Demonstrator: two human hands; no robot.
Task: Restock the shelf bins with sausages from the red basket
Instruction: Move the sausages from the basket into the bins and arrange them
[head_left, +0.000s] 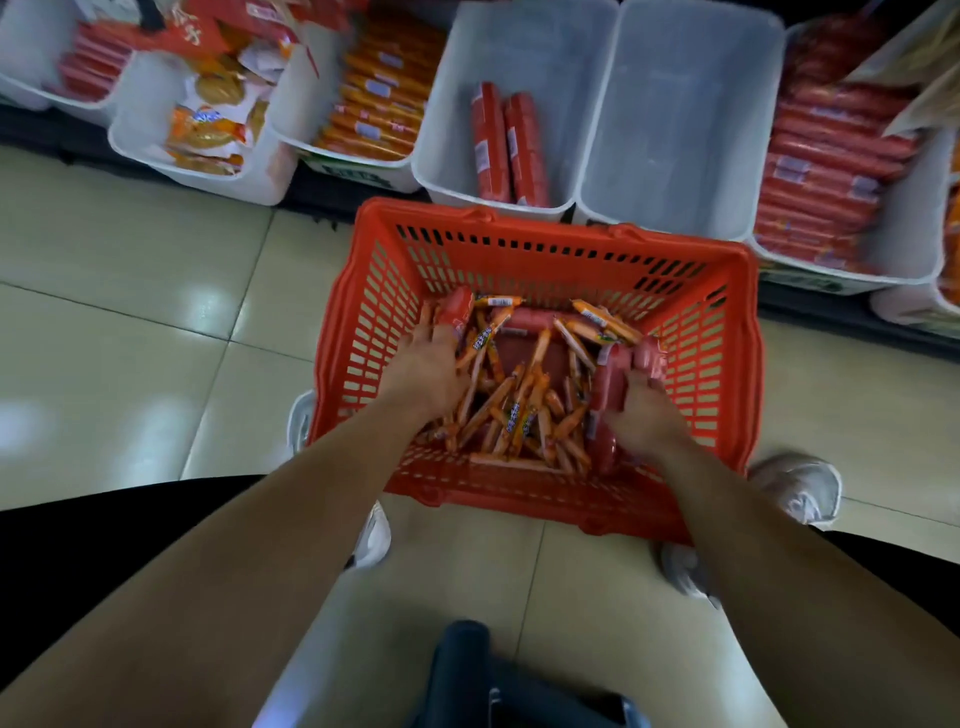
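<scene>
The red basket (545, 249) stands on the floor in front of the shelf bins. Inside lie several thin orange sausage sticks (519, 410) and some thick red sausages (530, 318). My left hand (428, 366) is inside the basket at its left, fingers closed on a thick red sausage (460, 312). At the basket's right, my right hand (647, 410) grips a bundle of thick red sausages (608, 384). Just beyond the basket, a white bin (447, 130) holds two red sausage packs (509, 143). The white bin (691, 114) to its right is empty.
More white bins line the shelf: orange sausages (379, 93) at centre left, snack packets (213, 114) further left, stacked red sausages (826, 171) at right. White shoes (800, 488) flank the basket on the tiled floor (130, 312). A dark object (498, 680) sits at the bottom edge.
</scene>
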